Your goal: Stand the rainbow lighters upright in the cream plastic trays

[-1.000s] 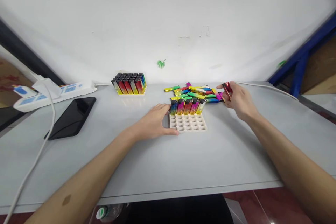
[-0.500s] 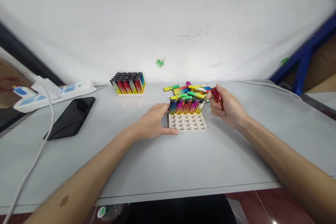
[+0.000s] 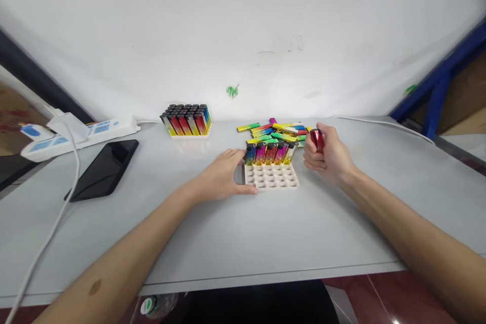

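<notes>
A white lighter tray (image 3: pixel 271 177) with rows of slots lies on the table, several upright lighters (image 3: pixel 271 154) filling its back row. The slots in its front rows hold nothing. My left hand (image 3: pixel 224 174) grips the tray's left side, thumb at the front corner and fingers by the back one. To the right of the tray, my right hand (image 3: pixel 327 154) is closed around a shiny red lighter (image 3: pixel 317 139), held above the table; the fingers hide most of it. Behind the tray lies a loose pile of multicoloured metallic lighters (image 3: pixel 283 134).
A second tray of upright lighters (image 3: pixel 186 121) stands near the wall, left of centre. On the left are a black phone (image 3: pixel 104 169), a white power strip (image 3: pixel 104 129) and a white cable (image 3: pixel 72 182). A bottle (image 3: pixel 163 305) is below the table edge.
My right hand has curled tighter around the red lighter and turned it, shifting slightly right. My left hand and the tray stay where they were.
</notes>
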The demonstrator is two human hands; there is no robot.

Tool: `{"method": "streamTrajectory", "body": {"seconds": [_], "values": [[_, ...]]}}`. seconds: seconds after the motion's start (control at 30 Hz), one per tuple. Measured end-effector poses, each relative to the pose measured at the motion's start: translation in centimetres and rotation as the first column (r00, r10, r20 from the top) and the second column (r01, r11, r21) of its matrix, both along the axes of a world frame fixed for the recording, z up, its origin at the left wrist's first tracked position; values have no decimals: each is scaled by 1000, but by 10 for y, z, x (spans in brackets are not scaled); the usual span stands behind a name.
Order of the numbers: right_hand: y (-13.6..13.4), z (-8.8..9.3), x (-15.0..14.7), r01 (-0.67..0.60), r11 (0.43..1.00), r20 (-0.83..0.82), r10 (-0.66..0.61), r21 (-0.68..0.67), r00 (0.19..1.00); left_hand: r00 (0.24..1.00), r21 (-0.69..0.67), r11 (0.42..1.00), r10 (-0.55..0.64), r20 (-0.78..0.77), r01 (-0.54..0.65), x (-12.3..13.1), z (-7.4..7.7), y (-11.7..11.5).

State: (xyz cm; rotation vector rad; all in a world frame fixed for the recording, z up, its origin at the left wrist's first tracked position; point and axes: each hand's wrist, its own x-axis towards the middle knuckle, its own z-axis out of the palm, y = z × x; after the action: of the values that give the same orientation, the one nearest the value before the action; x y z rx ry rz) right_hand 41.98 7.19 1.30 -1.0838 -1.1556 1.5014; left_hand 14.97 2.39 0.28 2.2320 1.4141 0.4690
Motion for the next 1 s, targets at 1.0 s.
{"method": "streamTrajectory", "body": {"seconds": [1.0], "values": [[0,-3,4,-21,975,78,4,222,997,996,45,998,-31,-87,35,-5,-8,7]]}}
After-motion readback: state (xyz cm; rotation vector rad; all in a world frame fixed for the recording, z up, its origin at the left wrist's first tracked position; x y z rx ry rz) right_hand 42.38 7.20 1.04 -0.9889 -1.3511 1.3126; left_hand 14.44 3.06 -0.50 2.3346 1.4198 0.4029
